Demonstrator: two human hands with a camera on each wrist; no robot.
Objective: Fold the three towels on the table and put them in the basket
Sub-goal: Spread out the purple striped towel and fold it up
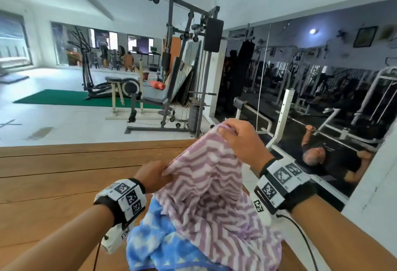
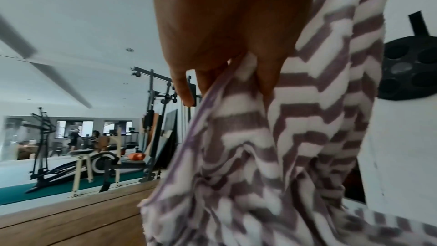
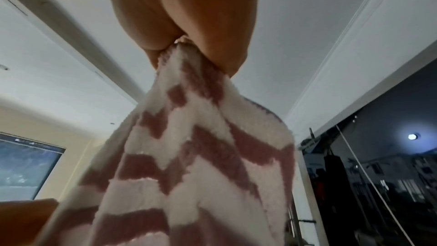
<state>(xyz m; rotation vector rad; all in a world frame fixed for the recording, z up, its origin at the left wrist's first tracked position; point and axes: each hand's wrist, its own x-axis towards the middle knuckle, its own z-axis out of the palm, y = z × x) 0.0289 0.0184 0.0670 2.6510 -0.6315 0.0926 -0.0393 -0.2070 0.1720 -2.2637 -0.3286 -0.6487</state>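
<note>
Above the table: a purple-and-white zigzag towel (image 1: pixel 206 184) hangs lifted between both hands, its lower part draped over the blue patterned towel (image 1: pixel 156 245).
Right hand (image 1: pixel 240 139): raised highest, fingers and thumb pinching the zigzag towel's top corner.
Left hand (image 1: pixel 152 176): lower and to the left, fingers pinching the same towel's edge.
Blue patterned towel: crumpled on the wooden table (image 1: pixel 53 174) at its near edge.
Surroundings: a multi-gym machine (image 1: pixel 184 66) and a wall mirror (image 1: pixel 311 90) behind the table.
</note>
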